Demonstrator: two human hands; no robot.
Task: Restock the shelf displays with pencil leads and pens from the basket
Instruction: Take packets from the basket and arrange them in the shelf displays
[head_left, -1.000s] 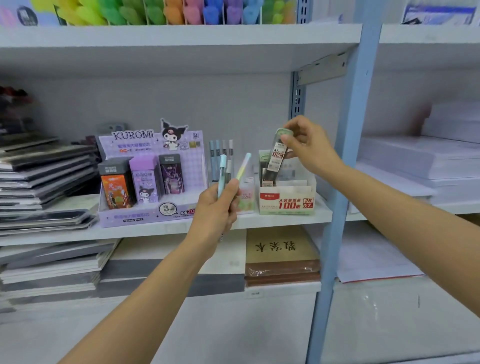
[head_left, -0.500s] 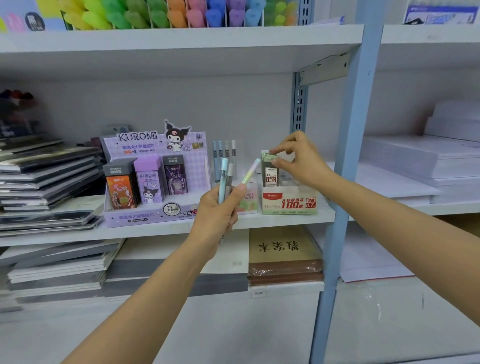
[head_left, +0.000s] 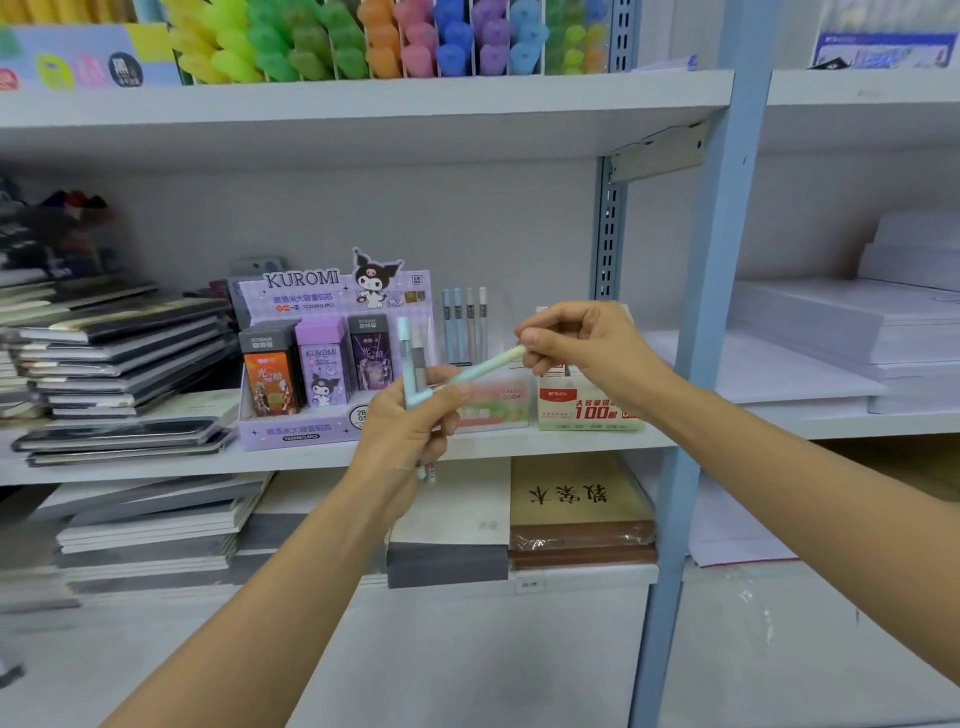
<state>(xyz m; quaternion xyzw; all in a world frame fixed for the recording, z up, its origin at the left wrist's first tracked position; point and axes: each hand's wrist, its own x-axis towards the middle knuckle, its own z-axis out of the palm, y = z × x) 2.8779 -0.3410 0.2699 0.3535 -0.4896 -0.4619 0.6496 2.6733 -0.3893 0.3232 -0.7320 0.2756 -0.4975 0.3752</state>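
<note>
Drawing one pen (head_left: 483, 366) clear of the held bundle is judged to be the step in hand. It is best done by pulling along the pen's own length, so the others are not dragged out, and with the bundle kept gripped firmly.

- Item: pen, slim, mint green along the barrel and fading to pale yellow at the upper end. It is held tilted in front of the middle shelf (head_left: 519, 447), between the two hands.
- Right hand (head_left: 582, 348): thumb and forefinger are pinched together on the pale end; the remaining fingers are curled loosely.
- Left hand (head_left: 405, 436): fingers are wrapped round the lower end of the pen and round the other pens (head_left: 413, 364), one light blue and one grey, which are held upright.
- Likely destination, as a judgement: the clear stand (head_left: 465, 325) behind, where blue and grey pens are stood upright.
- Beside the stand: a pink and green box (head_left: 496, 408) and a red and white lead box (head_left: 589, 413).
- Further left: a purple lead display (head_left: 311, 296) and stacked notebooks (head_left: 114, 353).

The basket is not seen.
</note>
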